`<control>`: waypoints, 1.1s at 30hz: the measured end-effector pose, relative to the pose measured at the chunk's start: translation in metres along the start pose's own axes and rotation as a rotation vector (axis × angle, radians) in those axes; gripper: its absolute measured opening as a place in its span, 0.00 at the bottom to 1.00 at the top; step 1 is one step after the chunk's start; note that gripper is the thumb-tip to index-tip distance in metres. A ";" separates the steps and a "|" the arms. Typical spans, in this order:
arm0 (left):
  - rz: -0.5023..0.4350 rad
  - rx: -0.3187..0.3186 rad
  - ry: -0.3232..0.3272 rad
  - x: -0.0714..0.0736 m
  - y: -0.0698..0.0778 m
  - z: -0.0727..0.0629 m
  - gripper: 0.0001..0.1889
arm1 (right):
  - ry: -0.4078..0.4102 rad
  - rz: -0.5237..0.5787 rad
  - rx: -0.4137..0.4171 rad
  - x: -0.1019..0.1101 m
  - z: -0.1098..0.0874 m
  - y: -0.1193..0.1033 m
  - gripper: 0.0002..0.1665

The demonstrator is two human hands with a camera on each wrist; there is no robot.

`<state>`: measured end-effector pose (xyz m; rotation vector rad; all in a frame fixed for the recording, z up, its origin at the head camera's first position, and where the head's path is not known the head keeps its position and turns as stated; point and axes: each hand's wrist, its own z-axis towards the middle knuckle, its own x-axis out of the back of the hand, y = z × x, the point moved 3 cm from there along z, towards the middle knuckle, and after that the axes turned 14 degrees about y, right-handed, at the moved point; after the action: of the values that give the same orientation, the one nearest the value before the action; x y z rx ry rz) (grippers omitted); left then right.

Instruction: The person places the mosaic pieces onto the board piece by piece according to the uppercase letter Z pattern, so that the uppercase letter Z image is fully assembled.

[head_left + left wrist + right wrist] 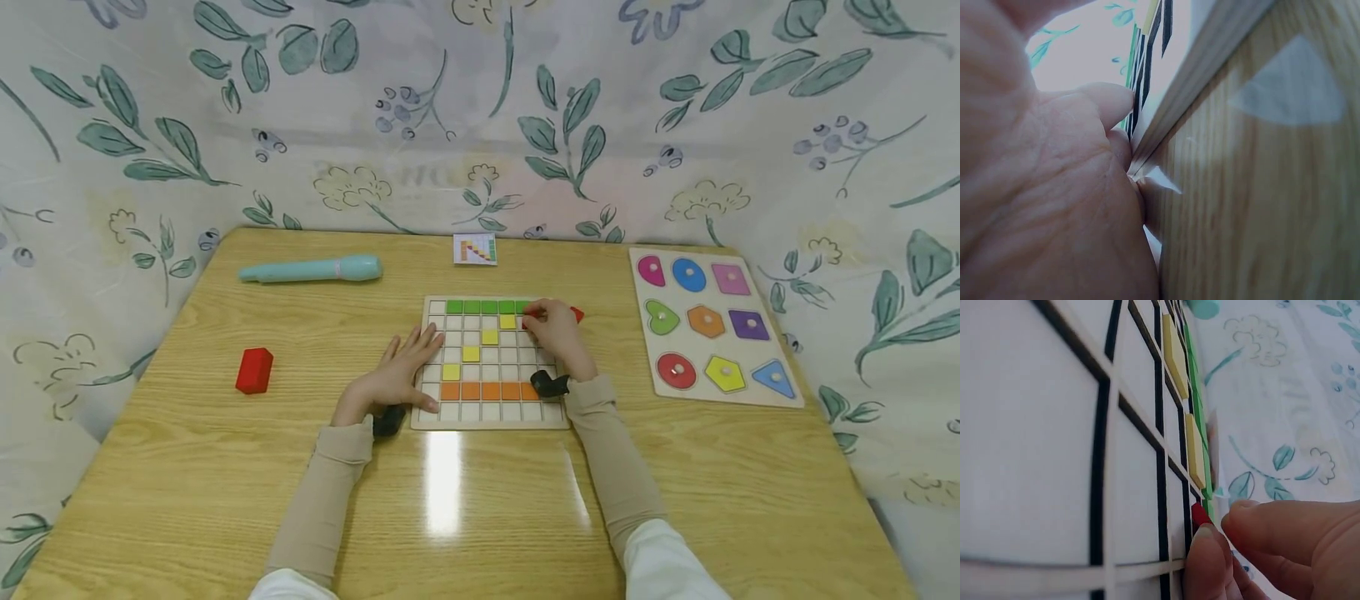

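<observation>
A wooden grid board (pixel 427 421) with white squares lies at the middle of the table. Green tiles (pixel 489 307) run along its top row, orange tiles (pixel 491 391) along a lower row, and several yellow tiles (pixel 471 354) form a diagonal between them. My left hand (pixel 393 379) rests across the board's left edge with fingers spread. At the upper right of the grid, my right hand (pixel 558 333) pinches a small red tile (pixel 1200 515) between thumb and fingers, close over the squares. Another red piece (pixel 577 314) shows just beyond that hand, partly hidden.
Behind the board lies a small pattern card (pixel 475 249). A teal pen-shaped object (pixel 311 269) is at the back left, and a red block (pixel 255 371) stands left of the board. On the right lies a shape puzzle board (pixel 645 333) with knobbed pieces.
</observation>
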<state>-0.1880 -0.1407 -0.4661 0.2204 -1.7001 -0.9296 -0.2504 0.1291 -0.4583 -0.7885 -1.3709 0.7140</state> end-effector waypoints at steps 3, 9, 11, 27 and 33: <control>-0.002 0.002 -0.003 0.000 0.000 0.000 0.61 | 0.026 -0.015 -0.009 -0.001 0.000 0.000 0.15; -0.004 0.002 0.001 0.001 0.002 -0.001 0.61 | 0.030 -0.014 -0.028 -0.002 0.000 0.002 0.17; -0.007 0.002 0.002 0.001 0.002 -0.001 0.61 | 0.000 -0.012 -0.025 -0.003 0.000 0.002 0.17; 0.002 0.010 -0.005 0.001 0.002 0.001 0.61 | 0.262 0.070 -0.154 0.050 0.007 0.037 0.22; 0.009 0.010 -0.006 0.002 0.002 0.000 0.61 | 0.177 -0.100 -0.140 0.057 0.005 0.046 0.27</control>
<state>-0.1883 -0.1402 -0.4635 0.2164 -1.7105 -0.9156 -0.2509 0.2023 -0.4642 -0.8658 -1.2989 0.4622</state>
